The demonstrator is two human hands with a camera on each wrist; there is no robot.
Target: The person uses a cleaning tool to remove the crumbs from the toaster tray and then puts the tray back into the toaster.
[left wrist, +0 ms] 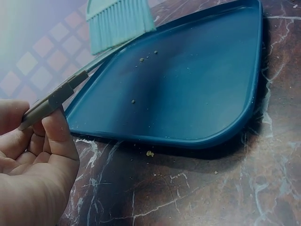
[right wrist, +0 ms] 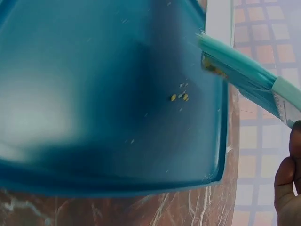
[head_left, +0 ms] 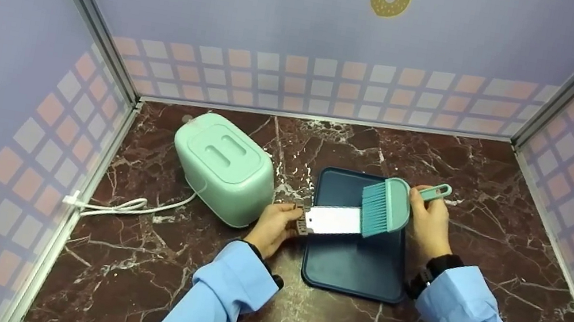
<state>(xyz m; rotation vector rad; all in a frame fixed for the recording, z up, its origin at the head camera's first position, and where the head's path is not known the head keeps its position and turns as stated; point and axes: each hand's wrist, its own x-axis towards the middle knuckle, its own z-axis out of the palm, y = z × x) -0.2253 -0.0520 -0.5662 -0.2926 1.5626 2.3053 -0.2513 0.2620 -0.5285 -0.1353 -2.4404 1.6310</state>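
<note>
My left hand (head_left: 271, 227) pinches the brown end of a flat, pale metal crumb tray (head_left: 332, 220), held over a dark blue tray (head_left: 352, 274). In my right hand (head_left: 432, 227) is the handle of a small mint-green brush (head_left: 398, 203). Its teal bristles lie over the crumb tray's far right end. The right wrist view shows yellowish bits caught on the bristles (right wrist: 240, 70). A few crumbs (right wrist: 179, 96) are scattered on the blue tray. To the left of my left hand stands a mint-green toaster (head_left: 226, 174) with a lid on top.
A white power cord (head_left: 139, 209) runs from the toaster to a plug (head_left: 73, 199) by the left wall. White and yellowish crumbs (head_left: 294, 171) lie on the dark marbled surface (head_left: 137, 287) between toaster and tray. Patterned walls (head_left: 314, 31) enclose the back and both sides.
</note>
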